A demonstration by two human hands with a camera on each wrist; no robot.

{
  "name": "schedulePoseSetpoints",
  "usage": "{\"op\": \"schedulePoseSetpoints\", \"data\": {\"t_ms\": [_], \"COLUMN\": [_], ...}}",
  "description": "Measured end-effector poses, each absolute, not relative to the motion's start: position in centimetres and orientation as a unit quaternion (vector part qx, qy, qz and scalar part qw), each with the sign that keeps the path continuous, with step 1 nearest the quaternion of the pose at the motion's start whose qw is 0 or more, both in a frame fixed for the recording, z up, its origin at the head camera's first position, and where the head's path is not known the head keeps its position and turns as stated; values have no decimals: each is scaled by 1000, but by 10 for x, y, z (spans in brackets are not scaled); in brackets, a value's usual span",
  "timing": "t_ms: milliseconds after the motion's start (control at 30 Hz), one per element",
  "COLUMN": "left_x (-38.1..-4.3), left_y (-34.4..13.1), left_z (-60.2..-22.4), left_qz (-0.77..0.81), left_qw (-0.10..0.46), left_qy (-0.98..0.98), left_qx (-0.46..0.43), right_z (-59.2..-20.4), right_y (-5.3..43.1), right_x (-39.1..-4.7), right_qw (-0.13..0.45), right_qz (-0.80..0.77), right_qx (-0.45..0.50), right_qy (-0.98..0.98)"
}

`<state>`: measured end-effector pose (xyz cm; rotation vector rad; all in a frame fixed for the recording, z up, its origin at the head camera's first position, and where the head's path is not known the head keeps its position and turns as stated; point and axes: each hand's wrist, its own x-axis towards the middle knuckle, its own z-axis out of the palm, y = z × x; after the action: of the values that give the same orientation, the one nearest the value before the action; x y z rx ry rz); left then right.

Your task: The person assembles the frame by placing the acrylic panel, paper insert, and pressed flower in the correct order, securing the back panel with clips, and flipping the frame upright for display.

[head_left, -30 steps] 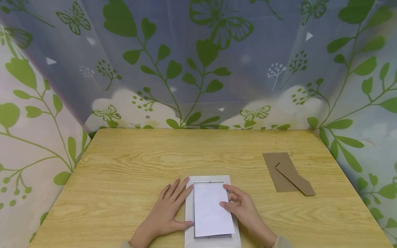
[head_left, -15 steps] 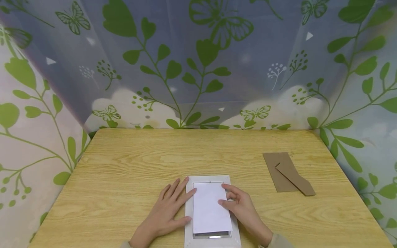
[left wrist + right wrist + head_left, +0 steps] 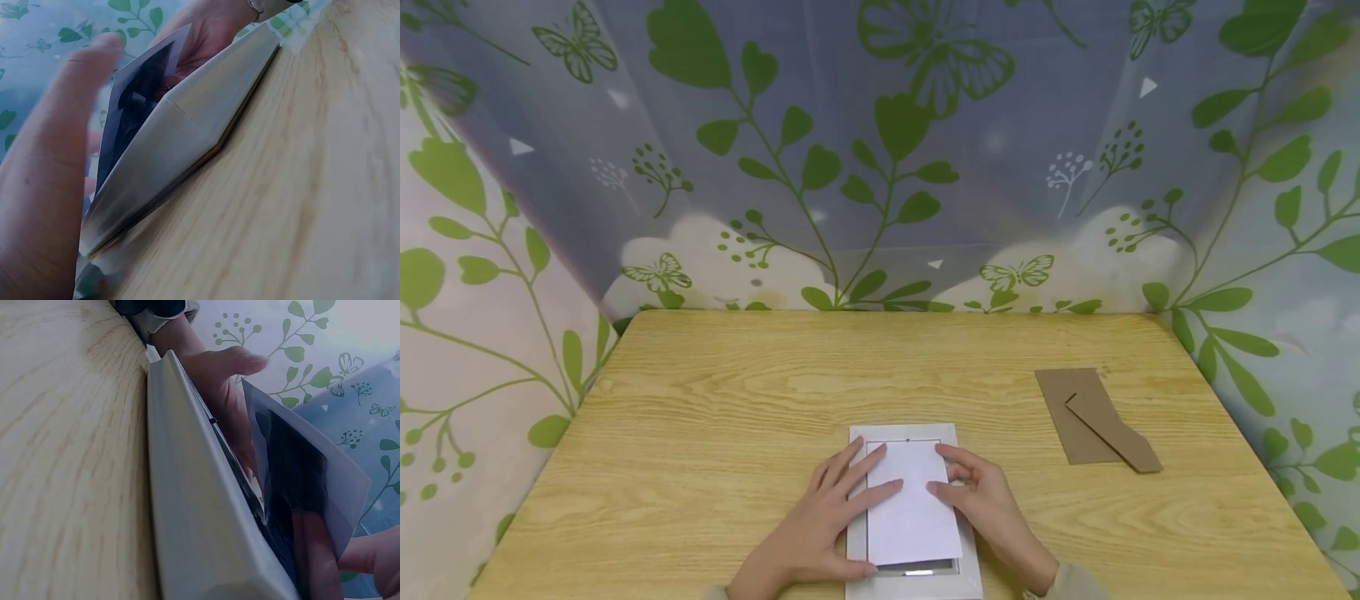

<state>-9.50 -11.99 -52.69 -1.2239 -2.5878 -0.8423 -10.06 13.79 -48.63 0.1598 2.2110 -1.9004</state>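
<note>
A white picture frame [image 3: 856, 500] lies face down on the table, its back opening upward. Over that opening is a photo [image 3: 917, 517], white side up; its dark printed side [image 3: 290, 456] shows underneath in the right wrist view. My right hand [image 3: 996, 504] pinches the photo's right edge between thumb and fingers. Both wrist views show the photo tilted, raised clear of the frame. My left hand [image 3: 823, 521] is spread over the frame's left side, with fingertips reaching across the photo's white back. Between the photo's near edge and the frame, a strip of the opening shows.
A brown backing board [image 3: 1078, 417] with its angled stand leg [image 3: 1120, 437] lies at the right of the wooden table [image 3: 715, 392]. Patterned cloth [image 3: 880, 167] hangs behind the table and along both sides.
The photo has shifted slightly away from me and left, uncovering the opening's near strip. My left hand has moved right, its fingers now over the photo. The backing board is where it was.
</note>
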Motion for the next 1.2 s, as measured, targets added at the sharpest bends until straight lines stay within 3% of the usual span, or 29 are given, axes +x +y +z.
{"op": "schedulePoseSetpoints", "data": {"t_ms": [533, 833, 1000, 1200], "left_x": [-93, -93, -93, -93], "left_y": [-120, -120, -120, -122], "left_z": [-527, -528, -527, -528], "left_qz": [-236, -236, -227, -217], "left_qw": [76, 82, 86, 86], "left_qy": [-876, -874, -876, -878], "left_qx": [-414, -416, -417, -418], "right_z": [-488, -480, -475, -478], "right_y": [138, 144, 152, 159], "right_x": [-101, -99, -99, -104], "right_qw": [116, 105, 73, -28], "right_qz": [-652, -592, -552, -517], "right_qx": [55, -1, -51, -118], "right_qy": [747, 799, 829, 847]}}
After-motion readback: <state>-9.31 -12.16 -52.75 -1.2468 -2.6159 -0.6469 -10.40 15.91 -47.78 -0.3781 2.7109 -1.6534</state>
